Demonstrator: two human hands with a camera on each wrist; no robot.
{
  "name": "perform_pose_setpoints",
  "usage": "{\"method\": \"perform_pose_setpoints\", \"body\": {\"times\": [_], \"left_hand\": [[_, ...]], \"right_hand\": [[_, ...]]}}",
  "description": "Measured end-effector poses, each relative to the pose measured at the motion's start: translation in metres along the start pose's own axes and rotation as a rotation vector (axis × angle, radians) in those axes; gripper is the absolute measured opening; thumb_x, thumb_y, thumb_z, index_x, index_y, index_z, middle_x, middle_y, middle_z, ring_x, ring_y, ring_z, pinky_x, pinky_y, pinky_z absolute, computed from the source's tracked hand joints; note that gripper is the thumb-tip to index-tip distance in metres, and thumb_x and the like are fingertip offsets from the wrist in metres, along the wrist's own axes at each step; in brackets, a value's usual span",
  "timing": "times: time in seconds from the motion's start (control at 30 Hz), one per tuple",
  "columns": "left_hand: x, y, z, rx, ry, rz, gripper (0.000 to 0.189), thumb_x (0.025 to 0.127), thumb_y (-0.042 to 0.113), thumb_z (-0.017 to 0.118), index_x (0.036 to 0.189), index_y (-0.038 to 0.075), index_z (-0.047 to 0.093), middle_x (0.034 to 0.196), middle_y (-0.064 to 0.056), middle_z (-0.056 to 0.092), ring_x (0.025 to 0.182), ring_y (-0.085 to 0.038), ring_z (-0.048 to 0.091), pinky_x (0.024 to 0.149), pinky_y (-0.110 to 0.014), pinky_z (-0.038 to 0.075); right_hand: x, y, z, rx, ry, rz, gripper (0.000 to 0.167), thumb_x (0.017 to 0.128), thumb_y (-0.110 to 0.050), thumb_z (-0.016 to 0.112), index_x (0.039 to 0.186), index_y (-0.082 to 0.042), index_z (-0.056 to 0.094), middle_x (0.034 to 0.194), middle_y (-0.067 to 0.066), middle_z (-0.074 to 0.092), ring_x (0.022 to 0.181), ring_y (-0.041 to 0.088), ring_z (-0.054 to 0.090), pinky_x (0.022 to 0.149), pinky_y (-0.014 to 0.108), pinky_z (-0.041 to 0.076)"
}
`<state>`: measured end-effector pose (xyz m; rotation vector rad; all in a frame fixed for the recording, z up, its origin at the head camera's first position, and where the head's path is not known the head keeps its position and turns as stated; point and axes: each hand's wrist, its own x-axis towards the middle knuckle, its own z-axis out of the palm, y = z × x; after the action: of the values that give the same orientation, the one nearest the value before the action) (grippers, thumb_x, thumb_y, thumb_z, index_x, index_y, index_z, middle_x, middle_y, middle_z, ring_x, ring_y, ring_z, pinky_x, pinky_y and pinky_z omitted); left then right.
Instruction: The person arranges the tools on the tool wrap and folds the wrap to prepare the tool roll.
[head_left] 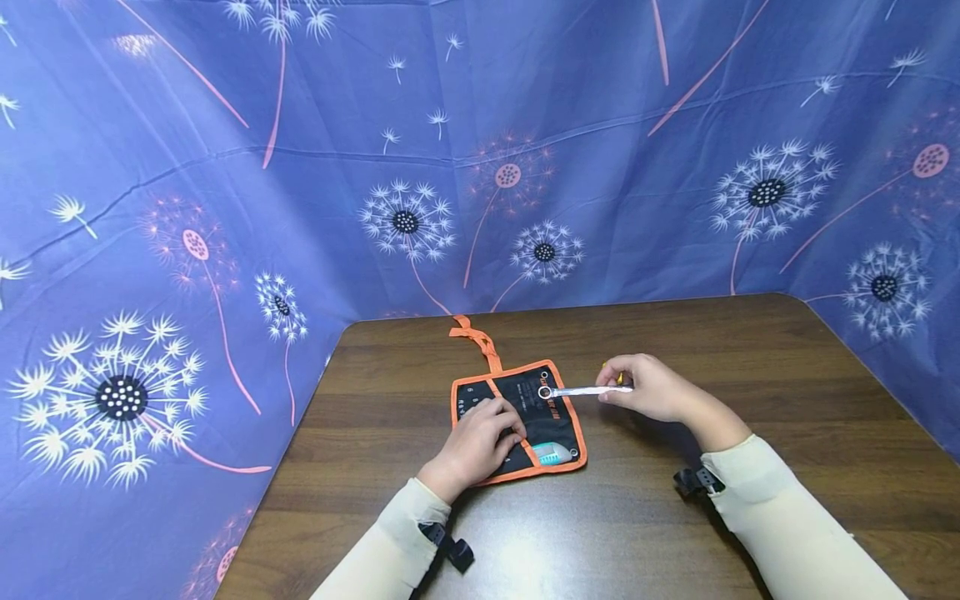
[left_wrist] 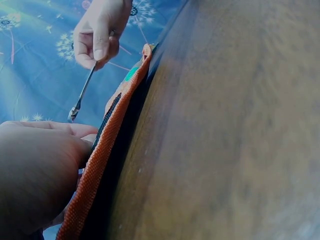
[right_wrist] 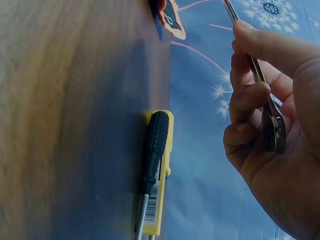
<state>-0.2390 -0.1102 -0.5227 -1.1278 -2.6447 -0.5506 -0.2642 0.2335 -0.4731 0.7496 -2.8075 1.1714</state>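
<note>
A black tool pouch [head_left: 525, 392] with orange trim lies open on the table. My left hand [head_left: 480, 442] is on its left part, with finger and thumb pinching the orange-edged pocket strip near the middle. In my right hand [head_left: 652, 387] I hold a shiny combination wrench [head_left: 581, 391], between thumb and fingers. Its ring end points left over the pouch's right part; in the right wrist view its open end [right_wrist: 274, 132] lies by the palm. A turquoise and grey tool [head_left: 552, 453] sits in the pouch's lower right, partly under the strip.
Beyond my right hand, a screwdriver [right_wrist: 156, 135] with a black handle lies against a yellow item [right_wrist: 162, 185] with a barcode label. An orange tie strap [head_left: 480, 337] runs from the pouch to the table's back edge. A blue dandelion-print cloth [head_left: 600, 167] hangs behind.
</note>
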Motion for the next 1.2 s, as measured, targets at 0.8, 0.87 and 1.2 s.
{"method": "perform_pose_setpoints", "body": {"times": [0.8,0.87,1.2], "left_hand": [[0.001,0.0,-0.001,-0.013,-0.002,-0.022,0.006,0.1,0.024,0.074,0.098,0.03,0.073,0.108,0.015,0.059,0.103,-0.008,0.057,0.091,-0.033,0.051],[0.001,0.0,-0.001,-0.016,-0.001,-0.021,0.006,0.1,0.024,0.074,0.099,0.03,0.073,0.108,0.015,0.059,0.103,-0.007,0.057,0.092,-0.033,0.051],[0.001,0.002,-0.003,-0.017,-0.005,-0.03,0.005,0.1,0.024,0.075,0.098,0.029,0.074,0.108,0.015,0.059,0.103,-0.008,0.057,0.093,-0.033,0.051]], "right_hand": [[0.002,-0.006,0.02,0.074,-0.168,-0.009,0.008,0.093,-0.011,0.081,0.092,-0.015,0.074,0.08,-0.006,0.064,0.073,0.014,0.058,0.065,0.029,0.049],[0.003,-0.005,0.022,0.079,-0.175,-0.01,0.008,0.093,-0.012,0.081,0.092,-0.015,0.074,0.08,-0.005,0.064,0.072,0.014,0.058,0.064,0.028,0.049],[0.002,-0.007,0.025,0.08,-0.208,-0.014,0.01,0.092,-0.008,0.08,0.092,-0.015,0.074,0.08,-0.004,0.065,0.071,0.012,0.058,0.064,0.027,0.049]]}}
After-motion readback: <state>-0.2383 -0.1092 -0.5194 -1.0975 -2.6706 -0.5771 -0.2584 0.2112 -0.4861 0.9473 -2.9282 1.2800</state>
